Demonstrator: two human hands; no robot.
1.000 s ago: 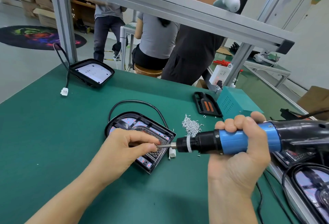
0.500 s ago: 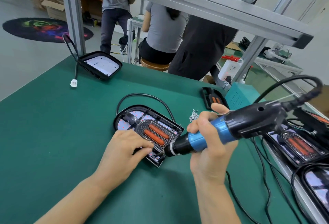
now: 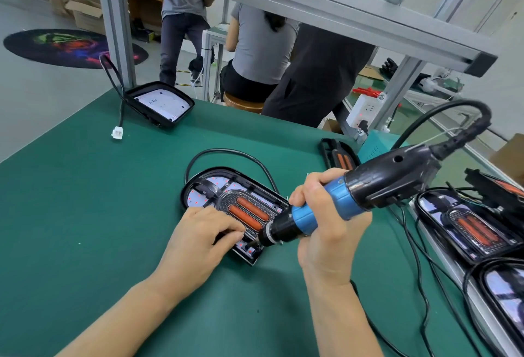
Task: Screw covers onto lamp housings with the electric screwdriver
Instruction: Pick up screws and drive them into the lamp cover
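- The fingers of the right hand are curled tight around the blue grip of the blue and black electric screwdriver.
- The screwdriver is long and slanted. Its tip points down and to the left, and its black back end sticks up to the right, where a thick black cord loops out.
- The tip touches the near corner of the black oval lamp housing.
- The fingers of the left hand are bent and press down on the near edge of the housing, just beside the tip. I cannot tell if they pinch a screw.
- The housing lies flat on the green counter. Its long side runs from far left to near right.
- A clear cover with two orange bars sits in the housing and runs the same way.
- A black wire curves around the far side of the housing.
- More lamp housings lie at the right edge of the counter.
- A black tray-shaped part with a white inside sits at the far left, with a wire and a white plug.
- People stand and sit behind the counter.
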